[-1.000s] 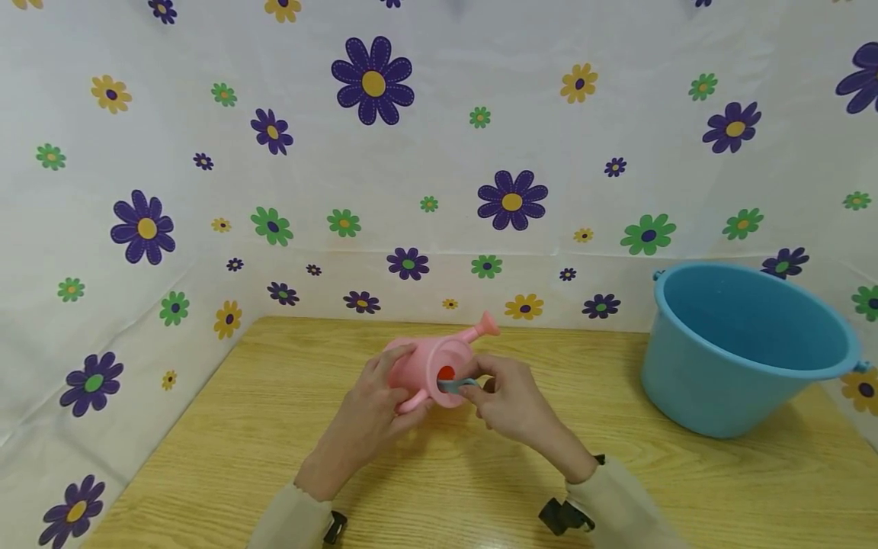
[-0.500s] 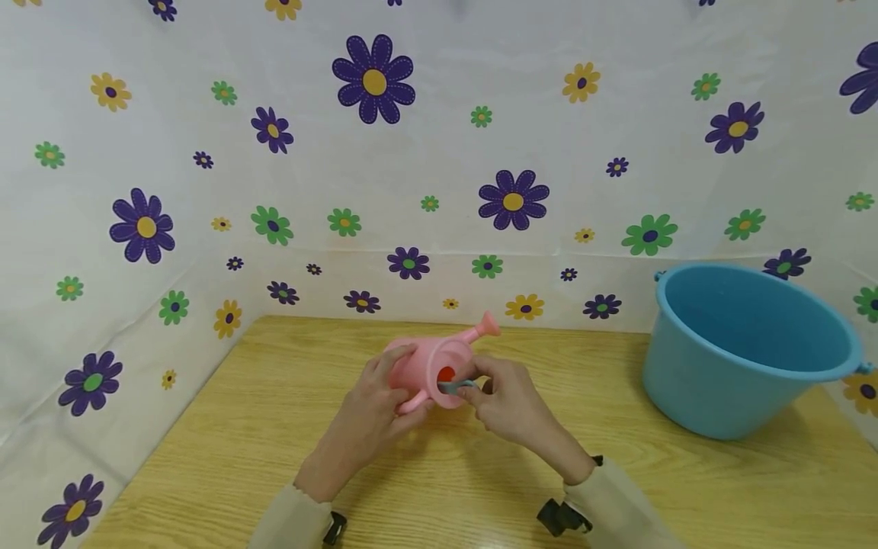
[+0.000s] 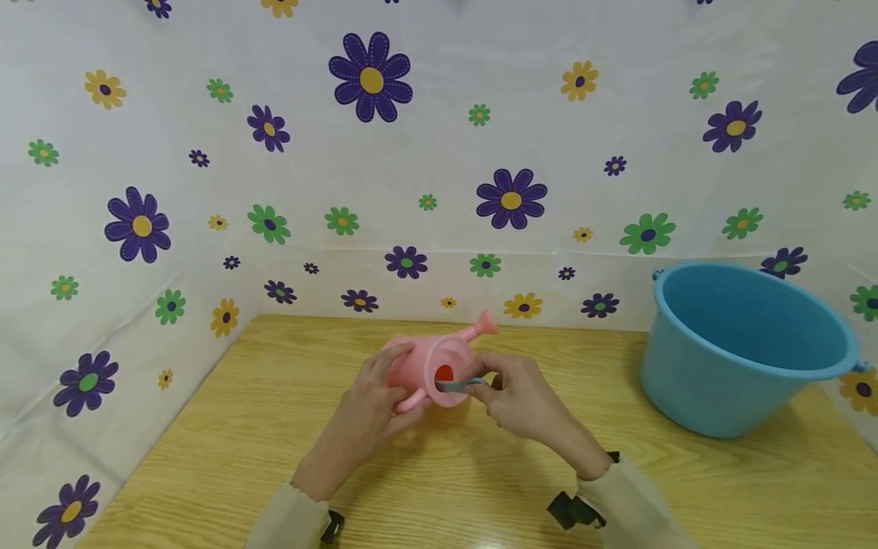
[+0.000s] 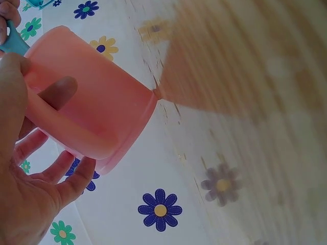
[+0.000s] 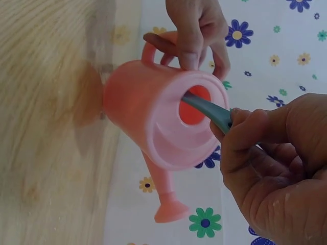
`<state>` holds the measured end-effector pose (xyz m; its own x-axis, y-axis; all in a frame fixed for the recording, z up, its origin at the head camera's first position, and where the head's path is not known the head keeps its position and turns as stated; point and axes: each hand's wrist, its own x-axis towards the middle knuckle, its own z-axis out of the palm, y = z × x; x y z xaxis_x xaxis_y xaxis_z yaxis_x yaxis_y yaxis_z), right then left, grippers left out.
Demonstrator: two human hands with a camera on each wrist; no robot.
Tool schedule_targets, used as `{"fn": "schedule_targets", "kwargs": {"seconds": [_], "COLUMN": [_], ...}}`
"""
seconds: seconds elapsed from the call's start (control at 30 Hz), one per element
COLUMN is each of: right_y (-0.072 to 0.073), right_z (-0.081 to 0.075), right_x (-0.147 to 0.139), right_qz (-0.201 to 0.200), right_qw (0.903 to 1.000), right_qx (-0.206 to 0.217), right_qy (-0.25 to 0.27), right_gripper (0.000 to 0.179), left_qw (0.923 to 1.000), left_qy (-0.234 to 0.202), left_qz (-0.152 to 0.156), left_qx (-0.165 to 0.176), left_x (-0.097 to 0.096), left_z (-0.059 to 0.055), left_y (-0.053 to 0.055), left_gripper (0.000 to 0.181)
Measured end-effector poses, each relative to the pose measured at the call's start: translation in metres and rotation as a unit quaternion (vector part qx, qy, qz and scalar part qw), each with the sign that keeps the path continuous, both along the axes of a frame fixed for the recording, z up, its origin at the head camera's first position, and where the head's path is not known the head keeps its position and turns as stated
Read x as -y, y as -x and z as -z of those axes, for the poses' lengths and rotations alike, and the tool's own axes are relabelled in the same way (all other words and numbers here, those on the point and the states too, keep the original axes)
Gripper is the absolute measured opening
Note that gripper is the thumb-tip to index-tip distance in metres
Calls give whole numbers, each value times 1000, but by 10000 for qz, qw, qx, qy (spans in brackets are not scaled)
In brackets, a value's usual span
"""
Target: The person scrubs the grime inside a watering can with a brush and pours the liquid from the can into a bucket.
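Observation:
A pink toy watering can (image 3: 411, 364) is tipped over the table, its round opening facing me and its spout toward the back right. My left hand (image 3: 370, 404) grips it by the looped handle (image 4: 71, 127), fingers spread along its side. The thumb and fingers of my right hand (image 3: 521, 396) pinch the blue-grey handle of a slim tool (image 5: 207, 108). The tool's far end reaches through the opening (image 5: 193, 108) and is hidden inside the can, so I cannot tell its kind. Orange-red shows within the opening.
A large blue bucket (image 3: 727, 396) stands at the right on the wood-grained table (image 3: 274, 366). Behind and to the sides hangs a white flower-print sheet (image 3: 425, 152). Dark straps (image 3: 575, 509) are on both wrists.
My right hand has shifted slightly right, and a bit more of the tool's handle shows outside the opening. The watering can and my left hand stay nearly still.

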<state>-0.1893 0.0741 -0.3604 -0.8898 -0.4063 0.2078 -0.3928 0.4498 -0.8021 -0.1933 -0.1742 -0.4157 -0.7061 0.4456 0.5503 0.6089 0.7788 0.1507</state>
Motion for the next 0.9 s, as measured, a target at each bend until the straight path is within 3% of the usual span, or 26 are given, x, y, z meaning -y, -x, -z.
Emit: {"fn": "schedule_targets", "kwargs": {"seconds": [0.4,0.9], "right_y": [1,6], "right_z": [-8,-3], "right_x": [-13,-7], "right_qz": [-241,-344], "right_qw": [9997,9991], "right_qx": [-22,-223], "right_qy": [-37,-74], "right_gripper": [8,7], "left_qw": [9997,9999], "left_qy": [205,124], "left_qz": [-37,11], "left_qx": [-100,-113], "left_x": [0,0], "left_z": [-1,0], "left_y": [0,1], "left_gripper": [35,35]}}
